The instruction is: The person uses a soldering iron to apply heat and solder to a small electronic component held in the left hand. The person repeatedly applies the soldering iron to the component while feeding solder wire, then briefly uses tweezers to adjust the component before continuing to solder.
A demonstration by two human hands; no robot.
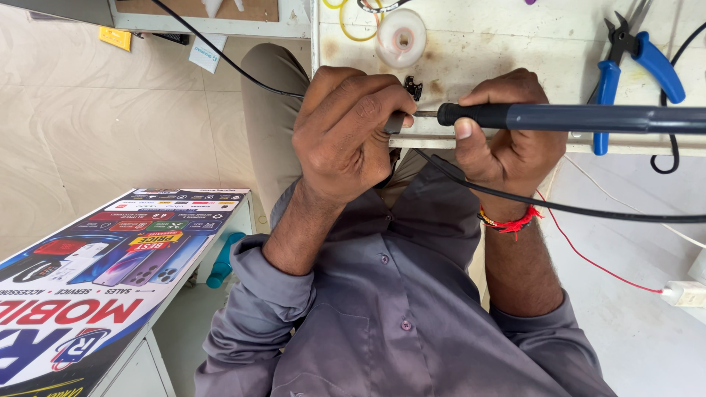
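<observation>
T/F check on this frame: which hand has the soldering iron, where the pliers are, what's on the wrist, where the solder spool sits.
1. The right hand grips the soldering iron. True.
2. The blue-handled pliers are in the left hand. False: they lie on the workbench, untouched.
3. A red thread band sits on the right wrist. True.
4. The solder spool lies on the floor. False: it rests on the workbench, above the hands in the picture.
5. The left hand pinches a small part at the iron's tip. True.
</observation>
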